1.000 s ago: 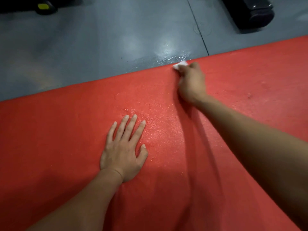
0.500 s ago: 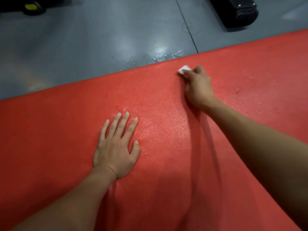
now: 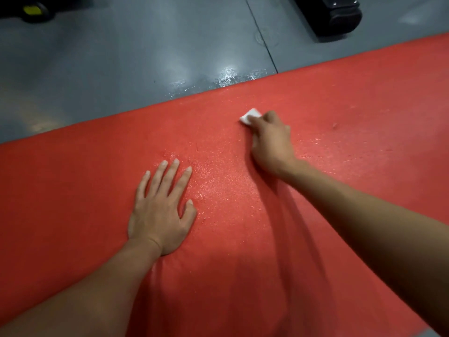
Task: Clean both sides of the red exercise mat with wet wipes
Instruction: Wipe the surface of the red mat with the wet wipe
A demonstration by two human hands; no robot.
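Red matting (image 3: 73, 190) fills the lower part of the view from edge to edge, lying flat on a grey floor (image 3: 121, 69), its far edge running up from left to right. Its surface is finely pebbled, and a band through the middle glistens with small wet specks (the gloss is strongest between the two hands). At the far left, on the floor beyond the mat, sits a dark object with a yellow patch (image 3: 34, 10), too cut off to identify. The left hand (image 3: 160, 210) lies palm down on the mat, fingers straight and slightly spread, gripping nothing. Just beyond the mat's far edge the floor shows a wet, shiny streak (image 3: 226, 76). The right hand (image 3: 272, 142) reaches farther out, fingers curled over a small white wet wipe (image 3: 250, 115), pressing it against the mat a little inside the far edge; only a corner of the wipe shows past the fingertips. A small scuff (image 3: 335, 125) marks the mat to the right. A black block-shaped object (image 3: 335, 15) stands on the floor at the upper right. No container or legible writing shows.
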